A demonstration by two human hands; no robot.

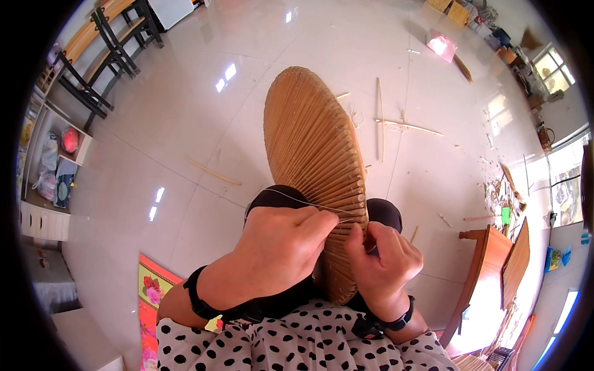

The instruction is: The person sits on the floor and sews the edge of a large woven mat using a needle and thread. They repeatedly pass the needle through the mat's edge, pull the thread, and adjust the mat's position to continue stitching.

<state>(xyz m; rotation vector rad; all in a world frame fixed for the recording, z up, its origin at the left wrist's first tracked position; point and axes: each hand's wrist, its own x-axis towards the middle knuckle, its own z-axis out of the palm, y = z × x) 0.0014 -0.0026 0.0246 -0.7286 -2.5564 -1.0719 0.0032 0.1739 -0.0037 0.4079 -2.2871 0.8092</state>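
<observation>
A large round disc of pleated tan straw or palm leaf point(309, 130) stands tilted on edge between my knees, its ribs fanning out to a thick bound rim. My left hand point(272, 247) is closed in a pinch near the rim, on a thin pale strand point(291, 196) that loops over my left knee and crosses the ribs. On the rim's right side, my right hand point(387, 253) grips the edge between thumb and bent fingers. My fingers hide where the strand meets the rim.
Loose pale strips point(408, 127) and shavings lie on the glossy tiled floor. A wooden bench point(105, 31) stands far left, beside a shelf unit point(83, 148). To the right is a low wooden table point(473, 272). A pink bag point(442, 46) lies far right; a floral mat point(150, 303) is near my left.
</observation>
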